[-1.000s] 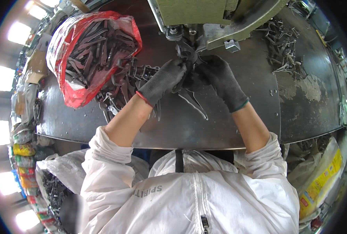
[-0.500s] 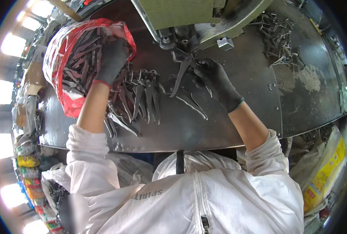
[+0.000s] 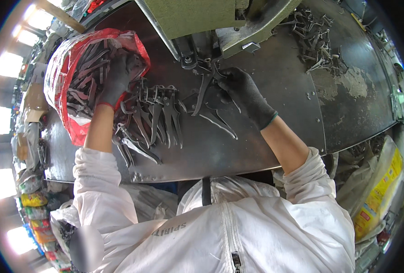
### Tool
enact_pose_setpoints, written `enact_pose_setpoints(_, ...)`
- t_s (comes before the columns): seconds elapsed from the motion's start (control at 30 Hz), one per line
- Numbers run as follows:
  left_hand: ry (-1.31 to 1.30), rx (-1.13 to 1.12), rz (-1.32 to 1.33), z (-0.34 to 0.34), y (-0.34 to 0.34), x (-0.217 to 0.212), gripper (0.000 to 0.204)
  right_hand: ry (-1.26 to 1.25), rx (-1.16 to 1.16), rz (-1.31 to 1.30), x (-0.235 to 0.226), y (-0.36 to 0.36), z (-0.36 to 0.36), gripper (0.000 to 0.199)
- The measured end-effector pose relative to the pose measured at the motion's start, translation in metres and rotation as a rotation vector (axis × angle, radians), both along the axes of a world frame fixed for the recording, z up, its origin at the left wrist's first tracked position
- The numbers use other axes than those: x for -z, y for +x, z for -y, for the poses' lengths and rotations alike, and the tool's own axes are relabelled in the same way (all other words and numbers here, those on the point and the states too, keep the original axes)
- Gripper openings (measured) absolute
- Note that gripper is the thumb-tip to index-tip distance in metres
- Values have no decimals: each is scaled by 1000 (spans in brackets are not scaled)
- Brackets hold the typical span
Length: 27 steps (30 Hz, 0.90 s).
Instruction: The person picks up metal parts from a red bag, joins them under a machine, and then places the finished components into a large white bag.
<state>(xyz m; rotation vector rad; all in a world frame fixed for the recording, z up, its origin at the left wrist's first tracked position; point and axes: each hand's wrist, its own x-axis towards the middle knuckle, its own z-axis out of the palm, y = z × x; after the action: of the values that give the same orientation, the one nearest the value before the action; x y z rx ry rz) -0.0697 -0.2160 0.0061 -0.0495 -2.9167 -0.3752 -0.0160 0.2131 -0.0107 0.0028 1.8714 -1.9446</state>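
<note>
My left hand (image 3: 115,82), in a dark glove, reaches into a red and white sack (image 3: 143,50) filled with dark metal handle pieces (image 3: 90,66). Its fingers blend into the dark parts, so their grip is unclear. My gloved right hand (image 3: 245,93) pinches a curved metal tool handle (image 3: 204,91) by its upper end, just under the press head (image 3: 206,59). Below that hand, another curved metal handle (image 3: 220,123) lies on the bench. Between my hands rests a row of joined, plier-like metal handles (image 3: 161,113), some overlapping.
The green machine body (image 3: 197,18) stands over the far middle of the metal bench (image 3: 274,136). A heap of small metal parts (image 3: 315,41) lies at the far right. Plastic sacks, one with a yellow panel (image 3: 379,191), stand beyond the bench's right front edge.
The whole view has shifted slightly. My left hand has worked a little within the sack. My right hand keeps its hold on the handle at the press.
</note>
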Motion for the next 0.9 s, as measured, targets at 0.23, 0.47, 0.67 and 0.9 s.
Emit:
enact_pose_setpoints(0.23,266,-16,-183,-57,47,-60,47,-89,14,-163,-38,19,3,30)
enact_pose_setpoints(0.47,595,-17,22,-93,98,-66,37,24,-43,25,-8,16,-9,27)
enact_pose_setpoints(0.67,585,130,170,-143,131,-68,29,-160,1,9,2,20,-11,22)
enact_pose_setpoints(0.9,779,265,262,-272,136,-63,25,-113,2,-262,33,20,-11,21)
